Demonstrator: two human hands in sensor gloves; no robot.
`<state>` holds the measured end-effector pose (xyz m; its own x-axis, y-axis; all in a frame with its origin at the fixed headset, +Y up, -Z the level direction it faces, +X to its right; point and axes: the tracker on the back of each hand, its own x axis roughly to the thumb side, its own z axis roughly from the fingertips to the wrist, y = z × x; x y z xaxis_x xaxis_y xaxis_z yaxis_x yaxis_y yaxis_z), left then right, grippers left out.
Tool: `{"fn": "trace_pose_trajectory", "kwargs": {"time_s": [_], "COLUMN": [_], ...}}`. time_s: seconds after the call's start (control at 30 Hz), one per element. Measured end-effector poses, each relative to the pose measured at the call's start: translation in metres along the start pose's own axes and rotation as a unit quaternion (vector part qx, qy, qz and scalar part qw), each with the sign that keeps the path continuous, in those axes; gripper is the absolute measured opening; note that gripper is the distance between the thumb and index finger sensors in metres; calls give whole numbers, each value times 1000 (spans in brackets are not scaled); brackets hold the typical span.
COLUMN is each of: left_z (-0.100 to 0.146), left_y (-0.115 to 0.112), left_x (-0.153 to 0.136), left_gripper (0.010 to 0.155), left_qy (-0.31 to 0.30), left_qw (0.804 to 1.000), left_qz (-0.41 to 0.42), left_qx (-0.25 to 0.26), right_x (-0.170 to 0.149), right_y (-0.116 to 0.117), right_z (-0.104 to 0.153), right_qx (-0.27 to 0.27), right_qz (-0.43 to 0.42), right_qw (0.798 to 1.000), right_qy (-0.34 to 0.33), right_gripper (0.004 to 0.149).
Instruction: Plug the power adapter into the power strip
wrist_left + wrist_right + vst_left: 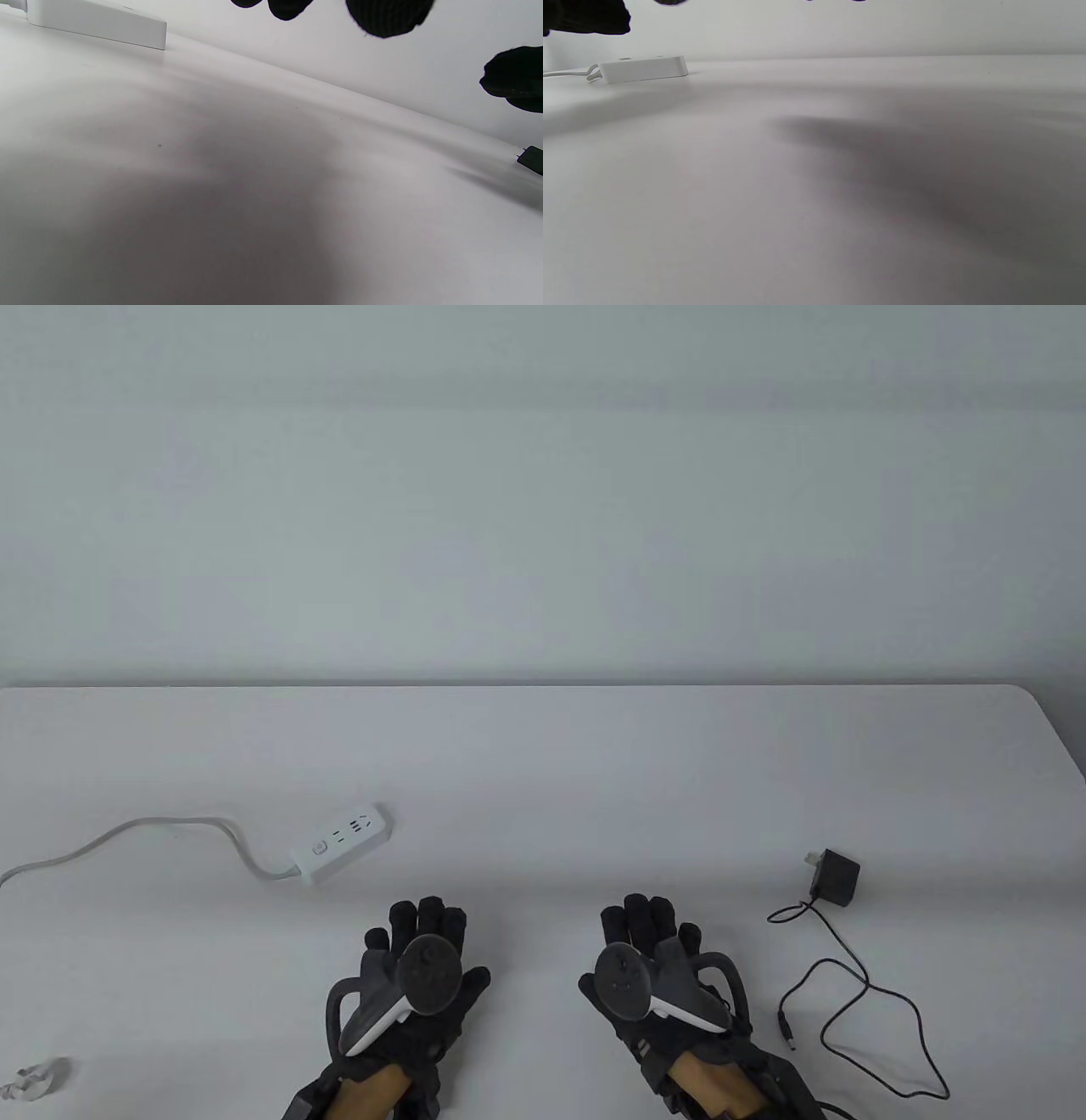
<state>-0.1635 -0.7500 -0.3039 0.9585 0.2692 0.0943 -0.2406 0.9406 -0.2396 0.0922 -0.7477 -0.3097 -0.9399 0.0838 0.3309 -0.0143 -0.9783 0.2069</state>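
Observation:
A white power strip [342,843] lies on the white table left of centre, sockets up, its white cord running off to the left. It also shows in the left wrist view [97,21] and in the right wrist view [642,68]. A black power adapter [834,878] lies at the right with its prongs pointing left; its thin black cable [857,1001] curls toward me. My left hand [420,937] and my right hand [649,933] hover near the front edge, fingers spread, holding nothing. The strip is up-left of the left hand. The adapter is up-right of the right hand.
A small clear plastic object [34,1077] lies at the front left corner. The table's far edge meets a plain grey wall. The table's right edge [1065,746] curves near the adapter.

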Motion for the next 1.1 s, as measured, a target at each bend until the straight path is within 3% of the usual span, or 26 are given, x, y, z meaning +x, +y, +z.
{"fn": "trace_pose_trajectory", "kwargs": {"time_s": [1.1], "left_z": [2], "left_y": [2], "left_x": [6], "left_gripper": [79], "left_qy": [-7], "left_qw": [1000], "left_qz": [0], "left_qx": [10], "right_x": [-8], "right_y": [5], "right_z": [-5], "right_qx": [28], "right_qz": [-6], "right_qw": [999], "right_qy": [18], "right_gripper": [91]}}
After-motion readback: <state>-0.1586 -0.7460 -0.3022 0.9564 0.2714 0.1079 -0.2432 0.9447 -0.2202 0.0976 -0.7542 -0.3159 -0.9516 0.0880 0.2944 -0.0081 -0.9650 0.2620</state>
